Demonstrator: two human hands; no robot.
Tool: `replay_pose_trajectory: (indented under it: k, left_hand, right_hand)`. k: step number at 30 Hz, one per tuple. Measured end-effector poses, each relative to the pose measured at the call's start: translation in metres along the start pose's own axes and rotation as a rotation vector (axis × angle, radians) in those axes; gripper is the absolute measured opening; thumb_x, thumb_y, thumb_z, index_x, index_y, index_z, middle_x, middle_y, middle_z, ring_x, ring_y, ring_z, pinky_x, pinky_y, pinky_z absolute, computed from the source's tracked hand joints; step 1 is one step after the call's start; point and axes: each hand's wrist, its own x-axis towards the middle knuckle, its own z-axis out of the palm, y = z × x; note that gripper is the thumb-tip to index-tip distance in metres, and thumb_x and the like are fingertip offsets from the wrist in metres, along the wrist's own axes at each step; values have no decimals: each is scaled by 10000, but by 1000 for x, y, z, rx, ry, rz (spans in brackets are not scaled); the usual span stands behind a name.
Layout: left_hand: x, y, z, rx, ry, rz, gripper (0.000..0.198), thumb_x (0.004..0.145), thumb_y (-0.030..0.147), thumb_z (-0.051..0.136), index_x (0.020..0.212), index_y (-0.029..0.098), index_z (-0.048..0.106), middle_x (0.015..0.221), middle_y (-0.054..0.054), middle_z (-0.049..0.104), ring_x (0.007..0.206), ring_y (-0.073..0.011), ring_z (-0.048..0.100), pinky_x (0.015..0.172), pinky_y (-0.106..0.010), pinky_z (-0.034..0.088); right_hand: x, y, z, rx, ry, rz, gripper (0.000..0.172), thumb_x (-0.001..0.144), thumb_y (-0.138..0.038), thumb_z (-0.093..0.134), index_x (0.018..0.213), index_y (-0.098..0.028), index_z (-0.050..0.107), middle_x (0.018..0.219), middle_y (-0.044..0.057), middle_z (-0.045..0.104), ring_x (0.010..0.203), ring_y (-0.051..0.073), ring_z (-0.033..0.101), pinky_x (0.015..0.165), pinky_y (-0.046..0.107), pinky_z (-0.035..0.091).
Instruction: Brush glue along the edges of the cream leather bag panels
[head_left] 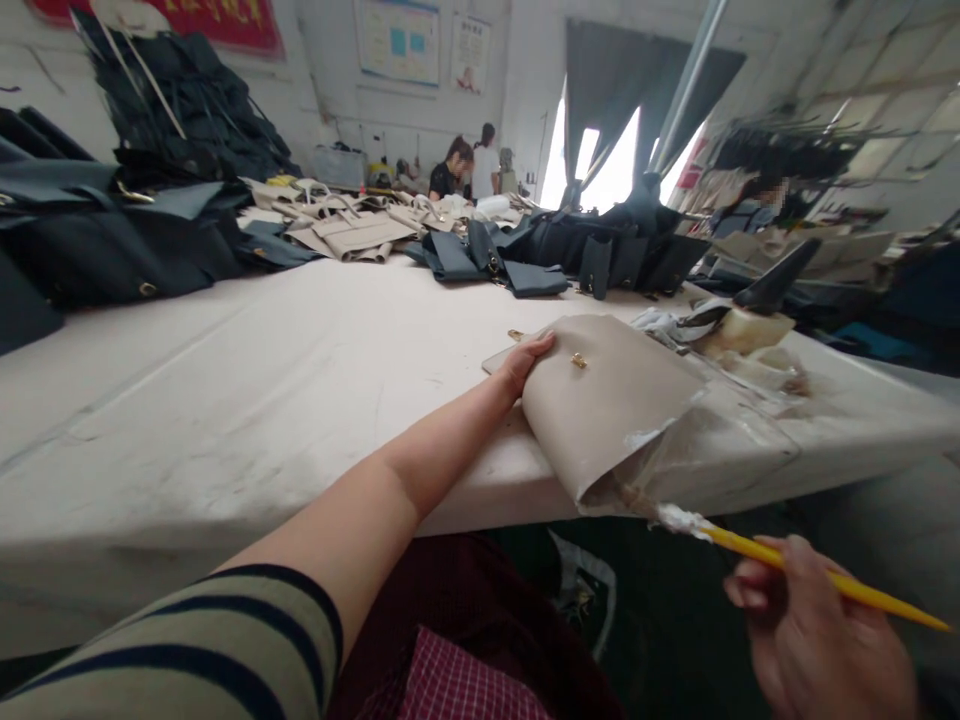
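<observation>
A beige bag piece with a small gold clasp lies at the table's front edge, its near end jutting past it. My left hand grips its left side, thumb on top; the other fingers are hidden. My right hand is closed around a brush with a yellow handle. White, glue-like stuff coats the brush's head, which is at the bag piece's open near end. White smears show along that edge. Whether the bristles touch the inside I cannot tell.
The table has a pale cover. A crusted glue pot with a dark tool stands at right. Dark blue bags sit at left; more dark bag pieces and beige pieces lie behind. Several people work in the background.
</observation>
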Motion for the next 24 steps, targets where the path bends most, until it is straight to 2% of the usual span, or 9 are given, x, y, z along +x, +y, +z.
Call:
replay_pose_trajectory:
  k: [3,6,8,12,15,19,21,24]
  left_hand:
    - [-2,2,-1,8,15,4,259,946,266,516,1087,106,663,859,-117,762,1033,-297,712,1098,-479,437]
    - [-2,2,-2,25,37,15,260,944,267,515,1100,109,650,844,-100,755,958,-281,722,1108,-481,429]
    - [-3,1,-1,53,56,26,252,945,265,507,1082,111,652,814,-93,745,921,-273,723,1108,-468,433]
    - [-6,-2,1,127,81,67,232,943,266,506,1071,148,659,784,-60,738,807,-242,711,1074,-449,468]
    - [-7,-3,2,169,83,48,272,953,302,497,1107,148,660,820,-65,746,751,-229,698,1043,-440,491]
    - [-5,-3,-1,171,124,38,314,938,342,541,1161,150,652,869,-67,752,847,-248,722,1038,-425,499]
    - [-4,-2,-2,168,139,32,344,925,360,564,1183,148,649,919,-79,761,906,-265,724,1040,-428,498]
    - [-4,-2,-2,161,144,-2,382,930,380,548,1201,130,646,964,-103,767,933,-284,723,1033,-444,504]
  right_hand:
    - [31,2,5,248,83,405,226,717,-266,700,649,-155,514,543,-30,436,424,55,346,358,127,324]
    - [51,6,4,360,70,594,216,779,-176,626,626,-149,476,547,-29,412,395,36,321,335,103,283]
    - [52,9,10,374,7,640,209,769,-180,649,633,-144,494,551,-24,416,392,33,315,326,105,277]
    - [44,9,23,392,-123,712,260,626,-232,782,659,-142,539,568,-22,440,412,33,316,325,114,288]
    - [48,8,18,416,-98,703,294,580,-264,809,652,-151,547,566,-25,433,426,35,310,330,118,292]
    - [56,12,9,416,-39,662,278,568,-293,807,647,-153,581,550,-18,445,439,43,315,339,120,302]
    - [56,16,10,384,-109,680,371,478,-332,875,635,-147,593,544,-11,467,445,45,322,341,129,315]
    - [52,20,13,330,-182,641,588,266,-423,969,622,-142,595,526,-11,479,448,44,323,343,139,319]
